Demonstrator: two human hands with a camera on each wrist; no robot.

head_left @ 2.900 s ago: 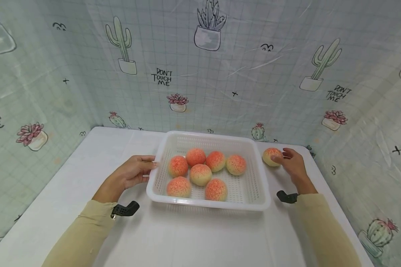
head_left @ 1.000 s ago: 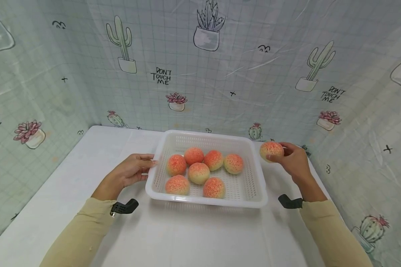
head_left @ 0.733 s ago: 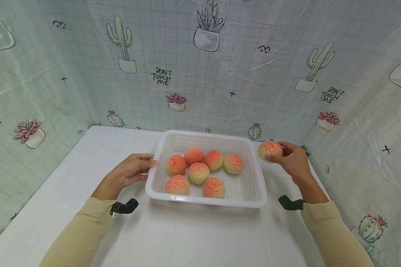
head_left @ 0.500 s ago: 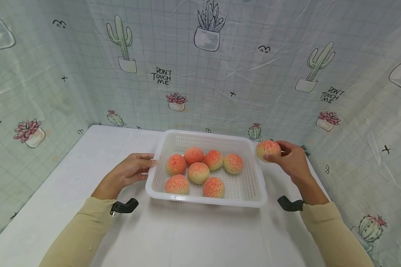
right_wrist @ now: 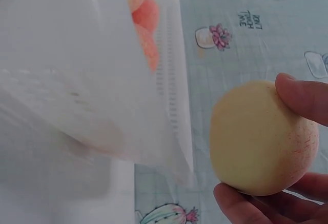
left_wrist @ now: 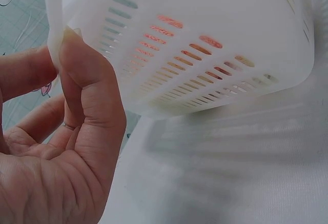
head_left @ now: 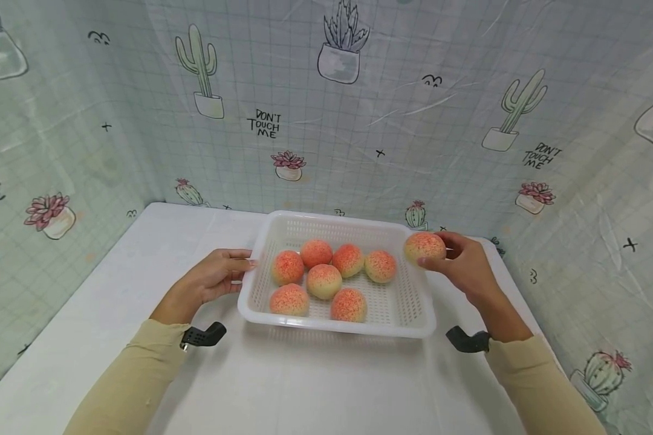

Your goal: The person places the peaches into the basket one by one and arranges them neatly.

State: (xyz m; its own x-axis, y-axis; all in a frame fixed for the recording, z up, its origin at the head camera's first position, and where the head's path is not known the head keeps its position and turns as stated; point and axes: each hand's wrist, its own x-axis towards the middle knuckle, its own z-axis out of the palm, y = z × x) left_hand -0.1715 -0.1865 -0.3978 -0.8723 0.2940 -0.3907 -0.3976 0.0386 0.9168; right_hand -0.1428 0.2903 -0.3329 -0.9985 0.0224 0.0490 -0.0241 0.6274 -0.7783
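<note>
A white plastic basket (head_left: pixel 337 327) with slotted sides stands on the table, holding several red-and-yellow peaches (head_left: pixel 324 281). My left hand (head_left: pixel 217 278) pinches its left rim between thumb and forefinger; the left wrist view shows the thumb (left_wrist: pixel 82 60) against the basket wall (left_wrist: pixel 205 8). Up over the right rim, my right hand (head_left: pixel 465 263) grips another peach (head_left: pixel 424 248), speckled red on top and pale yellow below. In the right wrist view that peach (right_wrist: pixel 261 137) sits between the thumb and the curled fingers, with its pale side toward the camera.
The white table (head_left: pixel 326 386) reaches back to a hanging sheet (head_left: pixel 381 121) printed with cacti, which also rises on the left and right sides. Each wrist wears a black camera band (head_left: pixel 204 335).
My right hand has taken the peach from the table right of the basket, raised it and moved it left to the right rim. The left hand stays on the left rim.
</note>
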